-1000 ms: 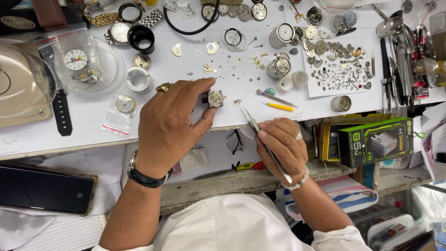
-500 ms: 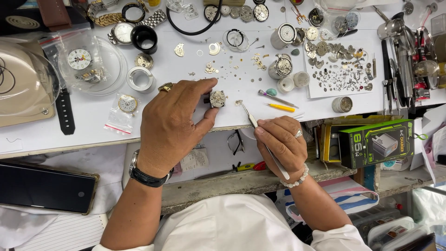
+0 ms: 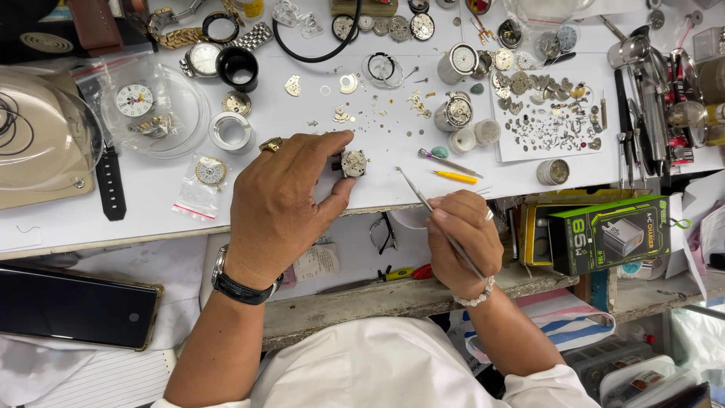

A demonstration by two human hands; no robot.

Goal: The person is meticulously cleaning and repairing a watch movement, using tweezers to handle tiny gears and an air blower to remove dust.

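Observation:
My left hand rests on the white work surface and pinches a small round watch movement between thumb and forefinger. A gold ring sits on one finger and a black watch on the wrist. My right hand grips thin metal tweezers, whose tip points up and left and stops a little to the right of the movement, apart from it. A bead bracelet circles the right wrist.
Tiny watch parts lie scattered above the movement; a sheet holds several gears. A yellow-handled tool, a black loupe, a dial under a clear dome, a tool rack, a green box and a dark phone surround them.
The right hand has shifted slightly, and the tweezers' tip has drawn back to the right from the movement. The left hand keeps its hold on the movement.

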